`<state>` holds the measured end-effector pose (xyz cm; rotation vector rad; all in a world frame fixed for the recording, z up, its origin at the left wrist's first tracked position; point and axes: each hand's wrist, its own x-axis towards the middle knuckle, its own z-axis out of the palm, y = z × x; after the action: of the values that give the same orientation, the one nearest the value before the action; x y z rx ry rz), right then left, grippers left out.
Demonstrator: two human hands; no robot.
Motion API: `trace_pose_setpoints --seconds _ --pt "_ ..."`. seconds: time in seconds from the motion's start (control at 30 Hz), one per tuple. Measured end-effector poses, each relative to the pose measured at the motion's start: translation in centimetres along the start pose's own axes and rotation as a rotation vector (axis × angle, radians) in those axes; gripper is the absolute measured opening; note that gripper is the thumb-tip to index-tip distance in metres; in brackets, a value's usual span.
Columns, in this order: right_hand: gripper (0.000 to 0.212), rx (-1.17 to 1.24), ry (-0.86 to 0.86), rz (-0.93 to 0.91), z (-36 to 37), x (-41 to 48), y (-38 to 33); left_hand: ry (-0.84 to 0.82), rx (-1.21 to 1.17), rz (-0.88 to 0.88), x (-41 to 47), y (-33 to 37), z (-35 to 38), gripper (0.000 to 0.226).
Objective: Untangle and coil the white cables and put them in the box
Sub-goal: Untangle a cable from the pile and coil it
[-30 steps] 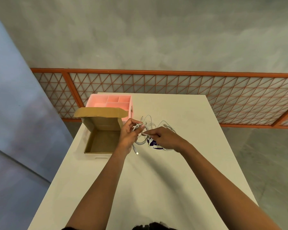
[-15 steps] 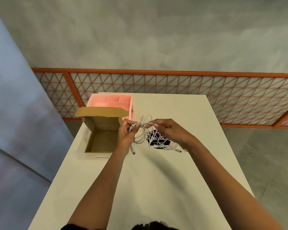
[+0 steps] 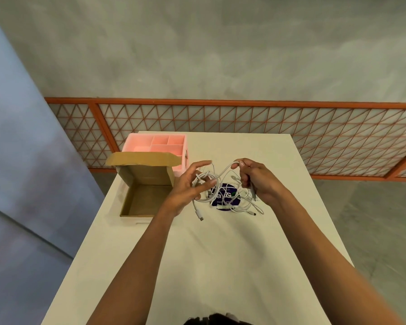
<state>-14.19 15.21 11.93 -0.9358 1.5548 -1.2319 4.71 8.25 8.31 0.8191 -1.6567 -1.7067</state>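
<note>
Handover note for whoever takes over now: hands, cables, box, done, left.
Left hand: curled fingers hold loops of the cables above the table.
Right hand: pinches a raised strand.
Rest of the tangle lies on the table, right of the box.
Box: open, empty.
Done: nothing boxed. Left: untangle, coil, box.

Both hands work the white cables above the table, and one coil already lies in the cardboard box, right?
No: the head view shows the cardboard box empty. The left hand and right hand do work the white cables above the table.
</note>
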Motion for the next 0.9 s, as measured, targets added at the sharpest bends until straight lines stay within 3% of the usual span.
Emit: trace_pose_setpoints --seconds 0.07,0.27,0.67,0.9 --pt "0.031 -0.006 -0.007 -0.002 -0.1 0.0 -0.1 0.016 0.109 0.055 0.2 0.1 0.4 0.032" --pt "0.031 0.021 -0.001 0.019 -0.6 0.2 -0.2 0.083 0.109 0.086 0.3 0.7 1.1 0.01" --pt "0.019 0.096 -0.089 0.051 0.4 -0.9 3.8 0.098 -0.057 0.087 -0.1 2.0 1.9 0.007" --pt "0.012 -0.422 0.156 -0.357 0.5 -0.4 4.8 0.112 -0.033 0.059 -0.3 1.6 1.9 0.009"
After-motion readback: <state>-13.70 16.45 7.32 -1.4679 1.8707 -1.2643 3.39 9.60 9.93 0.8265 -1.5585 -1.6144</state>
